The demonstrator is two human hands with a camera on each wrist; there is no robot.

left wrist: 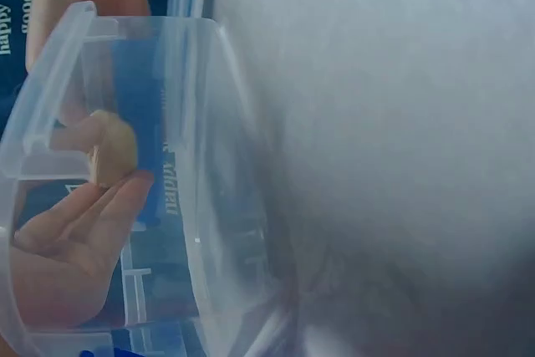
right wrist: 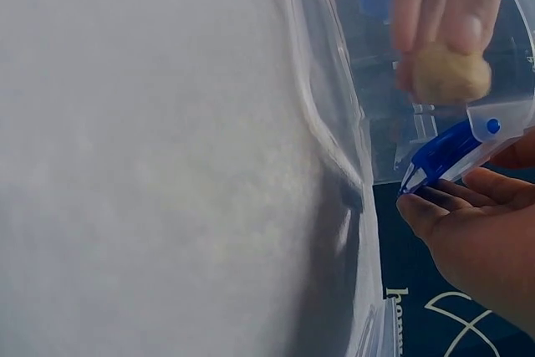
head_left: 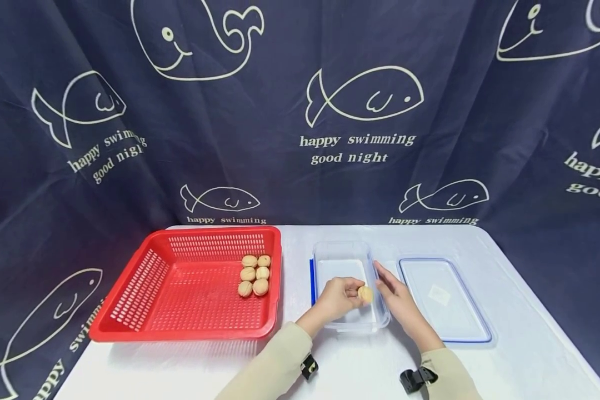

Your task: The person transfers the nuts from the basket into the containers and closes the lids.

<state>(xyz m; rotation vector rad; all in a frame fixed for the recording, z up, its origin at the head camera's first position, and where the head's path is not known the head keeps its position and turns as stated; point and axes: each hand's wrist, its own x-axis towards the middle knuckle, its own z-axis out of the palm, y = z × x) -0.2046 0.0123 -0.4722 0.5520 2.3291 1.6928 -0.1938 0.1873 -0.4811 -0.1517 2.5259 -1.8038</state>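
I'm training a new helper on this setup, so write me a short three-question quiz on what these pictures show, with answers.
1. How many walnuts lie in the red basket?
2. True or false: the lid is off the clear box.
3. Which hand pinches a single walnut?
A) left
B) right
C) neither

Key
1. Six, grouped at the basket's right side.
2. True: it lies on the table, to the right of the box.
3. A: the left hand pinches it.
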